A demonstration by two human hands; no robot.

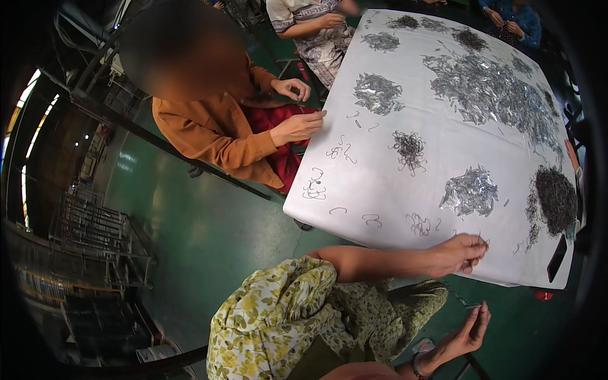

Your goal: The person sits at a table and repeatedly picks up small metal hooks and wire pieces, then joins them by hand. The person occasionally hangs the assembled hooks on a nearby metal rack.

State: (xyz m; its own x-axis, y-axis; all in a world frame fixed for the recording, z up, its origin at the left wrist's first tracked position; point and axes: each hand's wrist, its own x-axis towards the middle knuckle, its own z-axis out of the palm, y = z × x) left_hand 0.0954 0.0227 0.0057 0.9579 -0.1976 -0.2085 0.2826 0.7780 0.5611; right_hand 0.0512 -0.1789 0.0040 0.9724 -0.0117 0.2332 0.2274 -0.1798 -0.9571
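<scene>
My left hand (459, 253) is over the near edge of the white-covered table, fingertips pinched together. Whatever is between them is too small to make out. Lower and to the right, off the table, my right hand (472, 332) pinches the end of a thin chain-like strand (457, 296), which runs up toward my floral clothing. Close to my left hand lie a few bent wire hooks (419, 224). Beyond them is a heap of shiny, clear-looking slivers (470, 192). A tangle of dark wire hooks (409, 151) sits farther in.
A co-worker in an orange-brown jacket (221, 142) sits at the table's left side, hands at its edge. Others work at the far side. A large sliver pile (494, 88), a dark hook heap (557, 201) and a black phone-like slab (557, 258) lie on the white table (367, 183).
</scene>
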